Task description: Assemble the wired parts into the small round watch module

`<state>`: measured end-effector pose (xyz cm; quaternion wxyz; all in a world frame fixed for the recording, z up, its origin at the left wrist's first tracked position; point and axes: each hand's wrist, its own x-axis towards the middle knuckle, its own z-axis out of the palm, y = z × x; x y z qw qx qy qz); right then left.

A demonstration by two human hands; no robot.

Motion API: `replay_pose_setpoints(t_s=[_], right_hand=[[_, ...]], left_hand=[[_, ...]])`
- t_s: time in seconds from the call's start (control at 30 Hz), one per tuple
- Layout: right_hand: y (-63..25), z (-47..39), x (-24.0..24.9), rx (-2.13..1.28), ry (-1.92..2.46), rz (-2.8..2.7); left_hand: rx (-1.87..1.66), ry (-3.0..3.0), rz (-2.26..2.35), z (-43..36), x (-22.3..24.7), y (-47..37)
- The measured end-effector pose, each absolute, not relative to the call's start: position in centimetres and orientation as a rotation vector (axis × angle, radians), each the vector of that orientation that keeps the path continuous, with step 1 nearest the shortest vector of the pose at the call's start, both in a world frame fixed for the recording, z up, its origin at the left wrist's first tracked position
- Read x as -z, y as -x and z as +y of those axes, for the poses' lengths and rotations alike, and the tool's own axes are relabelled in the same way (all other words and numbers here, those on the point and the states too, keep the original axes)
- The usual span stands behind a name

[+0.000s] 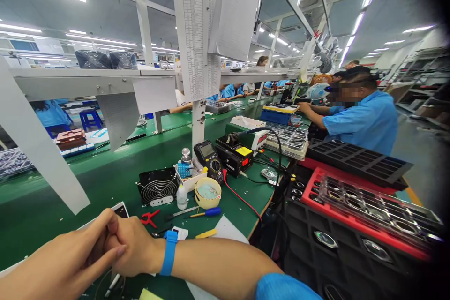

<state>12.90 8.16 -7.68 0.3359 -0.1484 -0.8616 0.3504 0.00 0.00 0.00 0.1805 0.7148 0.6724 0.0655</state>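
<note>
My left hand (84, 243) and my right hand (135, 246) press together low in the left part of the view, fingers curled around one another. Anything between the fingers is hidden. A blue wrist strap (169, 253) circles my right wrist. Beyond the hands, on the green bench, lie red clips (150, 219), dark tweezers (182, 213) and a screwdriver with a blue handle (211, 212). A white-edged board or tray (121, 208) shows partly behind my knuckles. Under my hands is a thin pen-like tool (113, 286), mostly covered.
A small fan (158, 187), a dropper bottle (182, 197), a round yellow tub (208, 193), a multimeter (209, 157) and a black soldering station (235, 154) stand farther back. Right are red trays (309, 192) of round metal parts and a co-worker in blue (365, 117). Papers hang overhead.
</note>
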Motion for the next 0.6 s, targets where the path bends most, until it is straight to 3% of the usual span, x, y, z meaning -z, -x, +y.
replay_pose_setpoints(t_s=[0.6], right_hand=[[-13.2, 7.9, 7.4, -1.015, 0.363, -2.252]], left_hand=[[-0.081, -1.96, 1.908, -0.9, -1.5, -0.6]])
